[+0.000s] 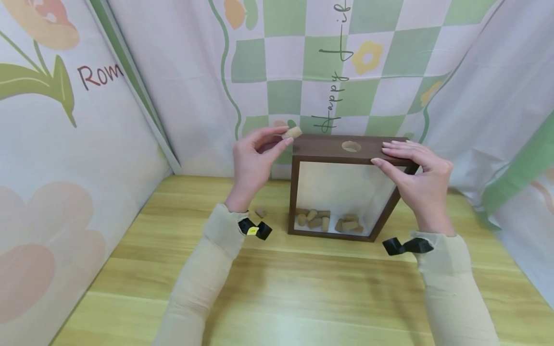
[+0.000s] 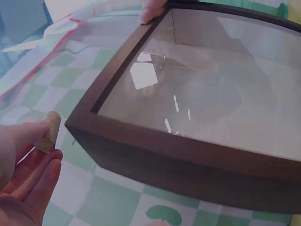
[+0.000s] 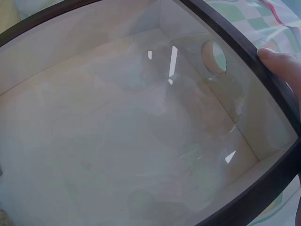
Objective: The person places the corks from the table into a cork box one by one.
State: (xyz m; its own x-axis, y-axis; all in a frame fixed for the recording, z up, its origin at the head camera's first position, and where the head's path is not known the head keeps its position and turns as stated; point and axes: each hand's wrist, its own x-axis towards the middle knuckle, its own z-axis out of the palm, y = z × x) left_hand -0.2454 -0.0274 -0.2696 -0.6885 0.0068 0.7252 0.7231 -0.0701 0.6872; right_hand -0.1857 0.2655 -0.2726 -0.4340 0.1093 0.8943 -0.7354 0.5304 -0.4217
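A cork [image 1: 294, 132] is pinched between the thumb and fingers of my left hand [image 1: 252, 161], just left of the box's top corner. In the left wrist view the cork [image 2: 52, 129] stands nearly upright in the fingertips, apart from the frame. The dark wooden shadow box [image 1: 324, 149] stands upright with a clear front pane and a round hole [image 1: 351, 146] in its top. My right hand [image 1: 417, 175] rests on the top right corner, thumb on the front edge and fingers across the top. Several corks [image 1: 315, 221] lie inside on the bottom, in two groups.
Another cork [image 1: 260, 212] lies on the wooden table [image 1: 277, 288], left of the box and partly behind the left wrist. A checkered green and white curtain [image 1: 285, 62] hangs close behind the box. A printed white panel [image 1: 86, 158] borders the table's left side.
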